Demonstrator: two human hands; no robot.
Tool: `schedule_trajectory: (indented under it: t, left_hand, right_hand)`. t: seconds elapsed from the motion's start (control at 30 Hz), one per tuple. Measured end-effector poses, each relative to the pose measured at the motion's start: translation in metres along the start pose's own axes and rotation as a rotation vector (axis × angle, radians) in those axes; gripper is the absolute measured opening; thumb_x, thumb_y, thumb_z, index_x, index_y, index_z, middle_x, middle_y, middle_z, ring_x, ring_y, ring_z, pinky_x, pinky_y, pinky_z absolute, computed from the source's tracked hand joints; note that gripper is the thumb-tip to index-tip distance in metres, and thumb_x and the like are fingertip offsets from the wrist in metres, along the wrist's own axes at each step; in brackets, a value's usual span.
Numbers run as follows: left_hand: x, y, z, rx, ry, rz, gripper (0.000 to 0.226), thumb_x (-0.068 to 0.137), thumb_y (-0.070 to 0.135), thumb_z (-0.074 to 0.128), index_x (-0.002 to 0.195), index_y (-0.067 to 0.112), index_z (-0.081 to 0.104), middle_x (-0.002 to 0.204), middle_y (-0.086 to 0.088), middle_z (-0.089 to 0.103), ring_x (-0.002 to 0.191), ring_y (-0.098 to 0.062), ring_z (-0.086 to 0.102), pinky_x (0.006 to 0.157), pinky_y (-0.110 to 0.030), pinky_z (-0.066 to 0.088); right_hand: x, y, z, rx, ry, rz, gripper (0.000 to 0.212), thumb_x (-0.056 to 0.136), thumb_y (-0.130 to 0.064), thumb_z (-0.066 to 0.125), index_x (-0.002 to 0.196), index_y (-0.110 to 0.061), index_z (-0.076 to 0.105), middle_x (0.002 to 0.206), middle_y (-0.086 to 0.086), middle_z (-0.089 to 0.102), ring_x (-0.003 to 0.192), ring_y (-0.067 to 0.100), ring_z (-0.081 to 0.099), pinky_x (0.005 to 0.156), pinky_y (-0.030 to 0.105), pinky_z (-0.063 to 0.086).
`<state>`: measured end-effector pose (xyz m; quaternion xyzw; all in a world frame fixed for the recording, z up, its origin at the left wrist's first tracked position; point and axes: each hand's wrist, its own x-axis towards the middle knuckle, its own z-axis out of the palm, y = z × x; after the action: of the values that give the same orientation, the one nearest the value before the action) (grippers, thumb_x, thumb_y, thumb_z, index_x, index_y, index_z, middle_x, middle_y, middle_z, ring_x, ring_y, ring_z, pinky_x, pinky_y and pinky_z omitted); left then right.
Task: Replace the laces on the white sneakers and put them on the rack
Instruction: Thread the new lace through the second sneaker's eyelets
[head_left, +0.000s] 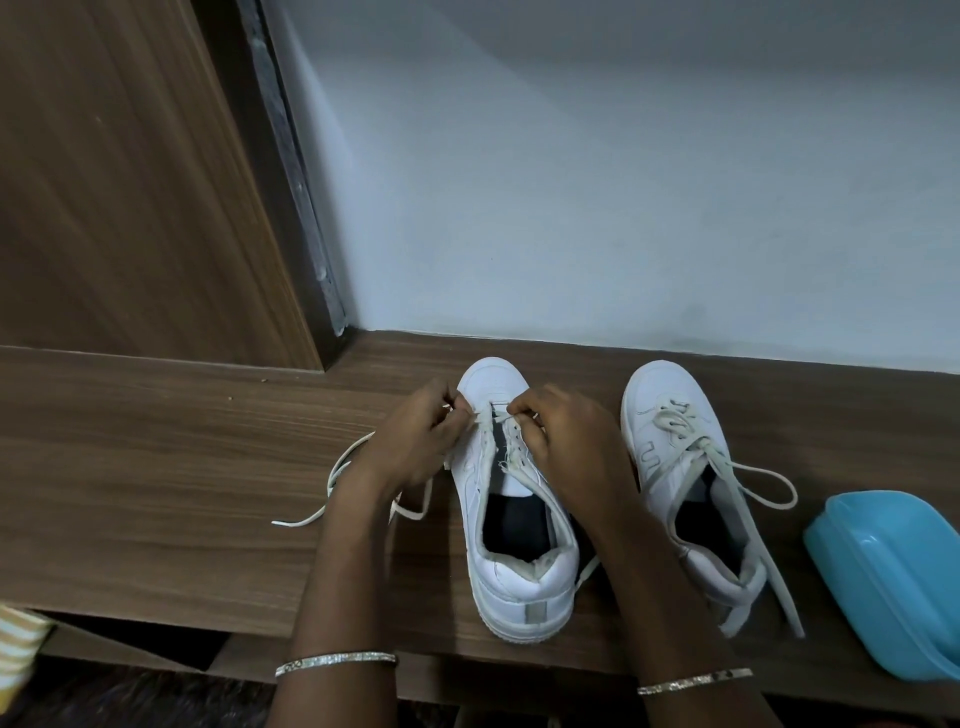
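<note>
No legible text, brand name, number or sign is present on any item in front of me. The laced sneaker (670, 467), at 4 o'clock from the centre of my view, bears small raised marks on its side panel; I cannot read them as letters.

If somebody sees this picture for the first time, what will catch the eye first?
First, the two hands in the middle: the left hand and right hand each pinch a lace at the front eyelets of a white sneaker on a wooden shelf. Beside it, to the right, stands a second sneaker with laces in but untied. A bright blue plastic box lies at the far right.
</note>
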<state>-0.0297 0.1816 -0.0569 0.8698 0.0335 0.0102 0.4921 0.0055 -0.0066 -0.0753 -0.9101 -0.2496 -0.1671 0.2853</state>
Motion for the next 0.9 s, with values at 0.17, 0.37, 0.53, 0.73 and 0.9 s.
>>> schedule_trajectory:
  t: [0.17,0.37,0.53,0.73,0.9]
  left_hand:
    - [-0.002,-0.003,-0.009,-0.092,-0.049,0.016,0.007,0.088,0.024,0.076,0.092,0.021,0.071,0.080,0.010,0.070,0.068,0.000,0.060,0.063,-0.023,0.045]
    - [-0.001,-0.001,-0.010,0.091,0.065,0.058,0.008,0.083,0.019,0.081,0.090,0.024,0.081,0.072,0.011,0.075,0.064,-0.001,0.066,0.062,-0.024,0.050]
    - [-0.004,0.001,-0.008,0.070,0.032,-0.013,0.009,0.083,0.021,0.079,0.074,0.024,0.078,0.060,0.016,0.068,0.056,0.002,0.058,0.060,-0.024,0.045]
    - [-0.004,0.013,-0.002,-0.340,-0.010,-0.250,0.022,0.087,-0.008,0.058,0.067,-0.004,0.067,0.065,-0.013,0.065,0.062,-0.022,0.058,0.048,-0.025,0.048]
    - [-0.002,0.020,0.005,-0.479,-0.010,-0.358,0.029,0.089,-0.012,0.046,0.064,-0.002,0.058,0.052,-0.009,0.056,0.049,-0.019,0.052,0.047,-0.022,0.045]
  right_hand:
    - [-0.001,-0.001,0.001,-0.009,0.027,-0.005,0.017,0.091,-0.020,0.054,0.095,-0.015,0.069,0.089,0.001,0.071,0.079,0.027,0.066,0.071,0.040,0.053]
    - [-0.001,-0.001,0.000,0.026,0.021,0.035,0.009,0.093,-0.011,0.061,0.098,-0.016,0.066,0.087,0.000,0.070,0.080,0.024,0.064,0.071,0.040,0.051]
    - [0.000,0.000,-0.004,0.122,-0.029,0.061,0.016,0.083,-0.010,0.063,0.095,-0.021,0.067,0.087,-0.008,0.069,0.080,0.015,0.063,0.075,0.039,0.054]
    - [0.000,-0.002,-0.010,0.146,-0.008,0.079,0.022,0.076,-0.003,0.062,0.085,-0.019,0.073,0.075,-0.010,0.069,0.066,0.009,0.060,0.068,0.035,0.055]
    - [0.000,-0.001,-0.009,0.149,-0.002,0.061,0.024,0.076,-0.003,0.060,0.084,-0.018,0.077,0.075,-0.010,0.070,0.061,0.002,0.050,0.067,0.034,0.055]
